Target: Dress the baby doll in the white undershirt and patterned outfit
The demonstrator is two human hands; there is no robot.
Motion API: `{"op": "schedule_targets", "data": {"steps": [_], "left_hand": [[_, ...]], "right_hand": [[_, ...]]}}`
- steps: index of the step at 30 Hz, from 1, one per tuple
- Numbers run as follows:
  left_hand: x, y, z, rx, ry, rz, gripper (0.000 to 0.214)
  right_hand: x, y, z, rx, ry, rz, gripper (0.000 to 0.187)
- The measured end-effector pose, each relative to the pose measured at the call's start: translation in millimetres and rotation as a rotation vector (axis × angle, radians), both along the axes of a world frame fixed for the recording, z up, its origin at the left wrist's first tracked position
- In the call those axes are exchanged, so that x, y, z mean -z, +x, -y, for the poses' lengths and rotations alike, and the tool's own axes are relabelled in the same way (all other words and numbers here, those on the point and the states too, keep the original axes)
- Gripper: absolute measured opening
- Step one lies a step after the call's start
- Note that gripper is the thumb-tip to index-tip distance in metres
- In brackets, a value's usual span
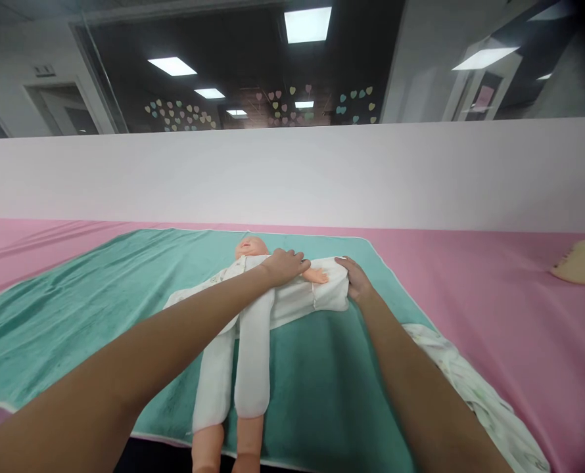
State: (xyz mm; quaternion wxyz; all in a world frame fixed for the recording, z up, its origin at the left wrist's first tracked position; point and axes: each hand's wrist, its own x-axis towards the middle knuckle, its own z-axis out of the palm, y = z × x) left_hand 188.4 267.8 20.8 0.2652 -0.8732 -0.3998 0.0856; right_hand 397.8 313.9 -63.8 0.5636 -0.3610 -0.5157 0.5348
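Observation:
A baby doll (252,247) lies on its back on a green blanket (322,374), its head at the far side and its bare feet towards me. White trousers (253,355) cover its legs. A white garment (292,305) is spread about its upper body and reaches out to the right. My left hand (286,266) is closed over the doll's arm, whose small hand (315,275) sticks out beyond my fingers. At the right end of the white garment, my right hand (357,279) pinches the edge; its fingertips are partly hidden.
A pink padded surface (490,309) lies under the blanket. A crumpled patterned white cloth (474,387) lies beside my right forearm. A pale yellowish object (581,261) shows at the far right. Behind stands a low white wall (273,177) with glass above.

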Motion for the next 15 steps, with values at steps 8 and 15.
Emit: {"op": "schedule_targets", "data": {"steps": [8, 15], "left_hand": [[16.3, 14.2, -8.2, -0.172, -0.092, 0.075, 0.036], [34.7, 23.8, -16.1, -0.320, -0.196, 0.338, 0.043]], "right_hand": [[-6.6, 0.4, 1.4, -0.051, 0.006, -0.251, 0.038], [-22.0, -21.3, 20.1, -0.221, 0.039, -0.279, 0.025]]}}
